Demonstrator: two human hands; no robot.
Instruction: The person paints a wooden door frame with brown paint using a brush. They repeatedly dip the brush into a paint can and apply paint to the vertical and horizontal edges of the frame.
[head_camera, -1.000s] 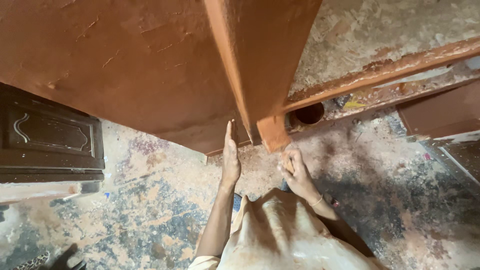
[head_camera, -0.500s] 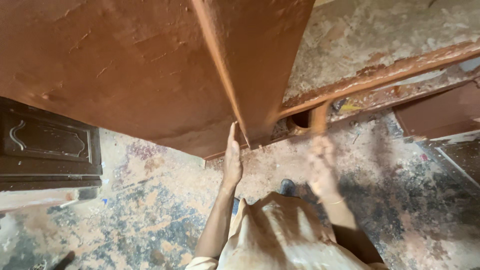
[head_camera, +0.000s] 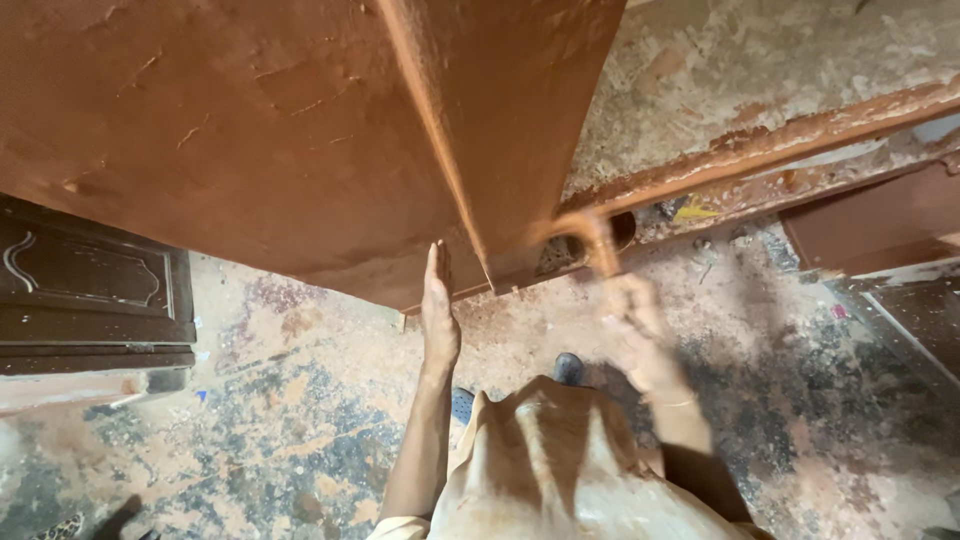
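- Right hand (head_camera: 640, 335) lifts off the floor (head_camera: 250, 440), closed around a brush (head_camera: 590, 235), now blurred by the panel's edge.
- Left hand (head_camera: 438, 315) stays flat and open against the brown panel (head_camera: 250, 130), steadying it.
- Paintwork resumes.

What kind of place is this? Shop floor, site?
Likely a carpentry or door-finishing workshop. A big reddish-brown coated panel stands in front, a dark carved door lies at the left, and the concrete floor is stained with paint and dust.
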